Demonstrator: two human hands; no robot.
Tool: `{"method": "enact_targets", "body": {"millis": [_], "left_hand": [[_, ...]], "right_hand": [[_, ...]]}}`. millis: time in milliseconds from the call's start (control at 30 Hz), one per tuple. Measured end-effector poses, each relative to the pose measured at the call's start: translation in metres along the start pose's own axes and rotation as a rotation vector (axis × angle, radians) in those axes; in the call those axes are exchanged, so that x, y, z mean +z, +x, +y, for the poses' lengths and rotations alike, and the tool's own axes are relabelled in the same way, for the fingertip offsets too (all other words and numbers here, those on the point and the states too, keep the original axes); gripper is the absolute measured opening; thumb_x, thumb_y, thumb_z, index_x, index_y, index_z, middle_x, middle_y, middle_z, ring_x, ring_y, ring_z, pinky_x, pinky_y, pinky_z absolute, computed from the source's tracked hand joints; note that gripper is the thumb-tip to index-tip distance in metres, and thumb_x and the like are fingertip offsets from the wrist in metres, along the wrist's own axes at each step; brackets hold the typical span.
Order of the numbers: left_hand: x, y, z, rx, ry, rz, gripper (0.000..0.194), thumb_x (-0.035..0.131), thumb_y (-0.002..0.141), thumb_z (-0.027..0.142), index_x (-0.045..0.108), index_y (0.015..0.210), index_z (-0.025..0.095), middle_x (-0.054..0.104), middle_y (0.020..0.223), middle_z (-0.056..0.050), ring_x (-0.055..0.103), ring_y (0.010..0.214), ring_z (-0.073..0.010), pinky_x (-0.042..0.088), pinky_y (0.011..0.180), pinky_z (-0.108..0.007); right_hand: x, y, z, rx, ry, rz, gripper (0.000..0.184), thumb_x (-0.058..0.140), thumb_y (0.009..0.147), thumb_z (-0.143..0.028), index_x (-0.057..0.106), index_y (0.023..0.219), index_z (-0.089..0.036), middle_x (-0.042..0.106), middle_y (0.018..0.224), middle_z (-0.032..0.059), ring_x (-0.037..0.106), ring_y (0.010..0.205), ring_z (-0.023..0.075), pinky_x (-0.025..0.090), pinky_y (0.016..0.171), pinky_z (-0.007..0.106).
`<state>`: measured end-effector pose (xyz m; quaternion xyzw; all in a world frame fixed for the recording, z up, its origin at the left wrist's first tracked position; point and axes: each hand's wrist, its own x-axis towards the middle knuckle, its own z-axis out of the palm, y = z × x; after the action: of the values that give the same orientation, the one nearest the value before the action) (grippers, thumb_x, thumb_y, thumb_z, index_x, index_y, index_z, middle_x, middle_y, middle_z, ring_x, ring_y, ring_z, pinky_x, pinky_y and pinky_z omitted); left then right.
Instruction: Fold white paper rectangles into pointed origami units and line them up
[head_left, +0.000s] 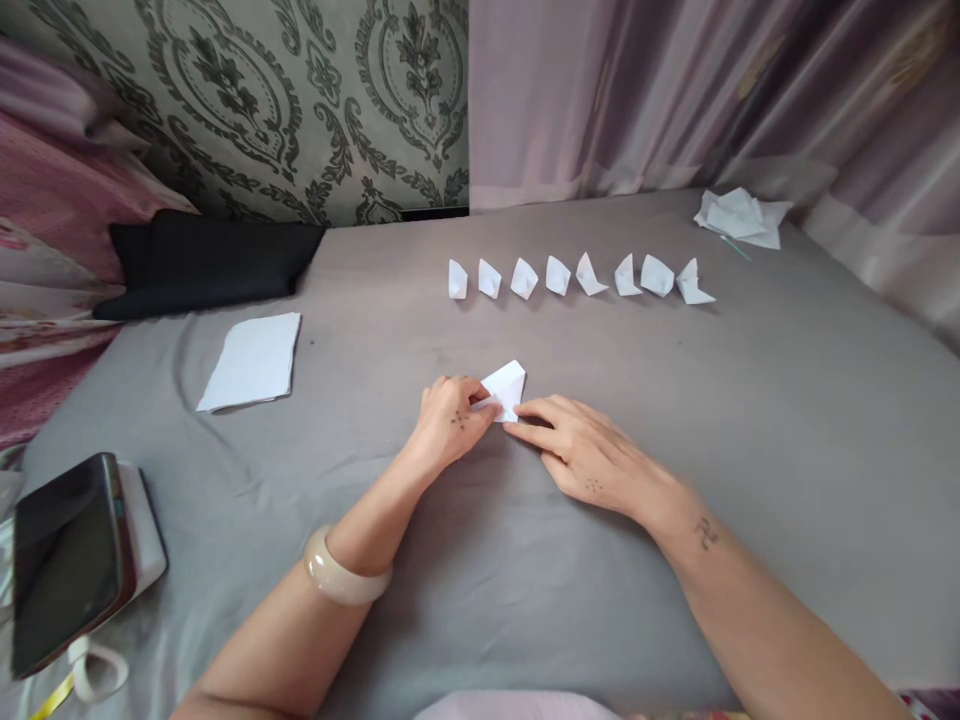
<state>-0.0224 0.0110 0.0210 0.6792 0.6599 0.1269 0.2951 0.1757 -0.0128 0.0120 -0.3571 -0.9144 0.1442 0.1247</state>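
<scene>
A small piece of folded white paper [508, 385] lies on the grey cloth in front of me, between both hands. My left hand [454, 415] grips its left side, with the thumb pressed on top and the other fingers curled at the edge. At the paper's lower right corner, the thumb and index fingertips of my right hand [585, 450] close on it, the rest of that hand resting low over the cloth. Beyond the hands, a row of several small folded white paper shapes [557, 275] stands on the cloth.
A stack of white paper sheets [251, 360] lies at the left, near a folded black cloth [214, 255]. A dark phone [67, 560] rests on a white object at the near left. Loose white papers [739, 215] sit at the far right, before the curtain [540, 100].
</scene>
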Motion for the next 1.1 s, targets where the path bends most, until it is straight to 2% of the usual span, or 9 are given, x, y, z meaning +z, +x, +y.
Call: {"method": "enact_targets", "body": {"millis": [333, 667, 867, 1100], "left_hand": [[-0.0012, 0.0021, -0.0001, -0.005, -0.017, -0.013, 0.021, 0.059, 0.078, 0.033, 0.07, 0.069, 0.018, 0.064, 0.067, -0.003, 0.056, 0.07, -0.0185, 0.038, 0.065, -0.03], [0.0006, 0.003, -0.0022, 0.003, 0.027, -0.019, 0.021, 0.058, 0.08, 0.034, 0.07, 0.074, 0.019, 0.067, 0.073, -0.004, 0.058, 0.078, -0.0217, 0.038, 0.074, -0.035], [0.0029, 0.0015, -0.0045, 0.027, 0.05, 0.004, 0.019, 0.058, 0.081, 0.033, 0.067, 0.074, 0.019, 0.068, 0.08, -0.004, 0.057, 0.09, -0.025, 0.037, 0.083, -0.04], [0.0072, -0.0001, -0.0091, 0.058, 0.032, 0.056, 0.018, 0.06, 0.082, 0.036, 0.064, 0.074, 0.019, 0.068, 0.084, -0.005, 0.056, 0.09, -0.0251, 0.036, 0.084, -0.042]], "right_hand": [[0.0003, -0.0018, -0.0021, 0.009, 0.01, -0.01, 0.059, 0.042, 0.076, -0.001, 0.056, 0.128, -0.026, 0.059, 0.12, 0.0059, 0.054, 0.102, 0.0225, 0.049, 0.088, 0.041], [-0.0003, -0.002, -0.0052, 0.046, 0.073, -0.033, 0.061, 0.043, 0.075, -0.001, 0.056, 0.129, -0.026, 0.056, 0.12, 0.0062, 0.052, 0.1, 0.0219, 0.049, 0.088, 0.041], [-0.0005, 0.0006, -0.0081, 0.085, 0.104, -0.015, 0.06, 0.044, 0.073, -0.001, 0.059, 0.124, -0.028, 0.056, 0.12, 0.0063, 0.052, 0.103, 0.0227, 0.048, 0.089, 0.042], [0.0036, 0.001, -0.0099, 0.034, 0.07, 0.037, 0.055, 0.041, 0.075, -0.001, 0.06, 0.122, -0.023, 0.054, 0.124, 0.0081, 0.049, 0.116, 0.0227, 0.043, 0.099, 0.041]]}}
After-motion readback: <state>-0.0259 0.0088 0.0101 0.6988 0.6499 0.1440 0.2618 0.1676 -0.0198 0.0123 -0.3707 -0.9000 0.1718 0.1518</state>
